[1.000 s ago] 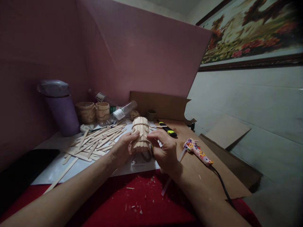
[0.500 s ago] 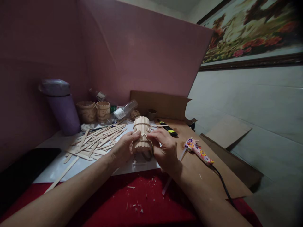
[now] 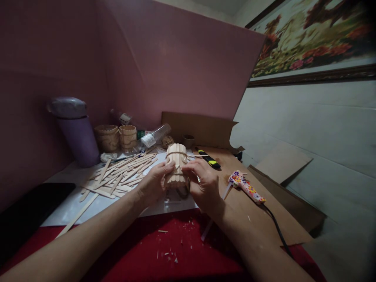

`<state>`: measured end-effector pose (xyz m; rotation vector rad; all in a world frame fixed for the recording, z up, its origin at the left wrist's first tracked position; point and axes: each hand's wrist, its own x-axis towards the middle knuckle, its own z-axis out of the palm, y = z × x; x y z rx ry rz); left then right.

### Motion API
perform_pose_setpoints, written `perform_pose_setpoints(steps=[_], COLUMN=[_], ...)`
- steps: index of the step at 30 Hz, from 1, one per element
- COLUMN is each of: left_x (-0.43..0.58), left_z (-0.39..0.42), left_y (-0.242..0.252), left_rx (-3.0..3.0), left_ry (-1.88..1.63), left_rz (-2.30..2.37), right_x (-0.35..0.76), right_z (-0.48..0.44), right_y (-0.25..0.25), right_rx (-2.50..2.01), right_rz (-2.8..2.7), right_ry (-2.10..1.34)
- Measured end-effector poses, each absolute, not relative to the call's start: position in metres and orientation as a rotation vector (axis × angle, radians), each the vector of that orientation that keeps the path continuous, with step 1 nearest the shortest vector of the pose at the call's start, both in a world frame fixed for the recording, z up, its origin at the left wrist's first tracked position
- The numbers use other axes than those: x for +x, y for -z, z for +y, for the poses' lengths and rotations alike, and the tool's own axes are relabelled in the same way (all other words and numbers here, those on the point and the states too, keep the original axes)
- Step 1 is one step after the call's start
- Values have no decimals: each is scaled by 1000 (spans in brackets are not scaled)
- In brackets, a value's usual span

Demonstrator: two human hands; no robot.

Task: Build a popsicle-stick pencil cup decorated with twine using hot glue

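Observation:
A small cup of upright wooden craft sticks (image 3: 176,150) lies tilted over the white sheet, with cord bands round it near both ends. My left hand (image 3: 157,181) grips its left side, thumb on the near face. Against the right side press the bent, closed fingers of my right hand (image 3: 204,184). Whether those fingertips also pinch a bit of cord is hidden. Below the cup a round brownish loop, perhaps a roll of tape, shows in part. Left of my hands, many loose craft sticks (image 3: 126,172) lie in a pile.
On the cardboard at right rest a flowered glue gun (image 3: 246,187) with its black cable and a black-and-yellow utility knife (image 3: 209,158). Behind stand two finished-looking stick cups (image 3: 128,138), a plastic bottle (image 3: 155,135) and a purple tumbler (image 3: 78,135). Scraps litter the red cloth (image 3: 173,239).
My right fingers have shifted very slightly on the cup's right side. The cup and my left hand stay almost in place.

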<state>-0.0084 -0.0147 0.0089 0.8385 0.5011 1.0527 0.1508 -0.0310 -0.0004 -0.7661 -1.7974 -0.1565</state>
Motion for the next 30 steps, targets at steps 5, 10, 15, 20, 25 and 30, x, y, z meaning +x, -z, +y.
perform_pose_setpoints(steps=[5, 10, 15, 20, 25, 30], left_x=[-8, -10, -11, -11, -10, -10], left_z=[-17, -15, -14, -16, -17, -20], left_y=[-10, -8, -9, -11, -10, -15], left_rx=[859, 863, 876, 884, 897, 895], left_ry=[-1048, -1064, -1089, -1062, -1106, -1128], left_rz=[511, 522, 481, 469, 484, 490], right_x=[151, 152, 153, 155, 156, 155], right_z=[-32, -35, -35, -35, -39, -39], right_y=[0, -4, -3, 1, -1, 2], right_rx=[-771, -742, -781, -780, -771, -799], right_rz=[-1816, -1783, -1759, -1831, -1879, -1877], right_ry=[136, 139, 197, 365, 531, 484])
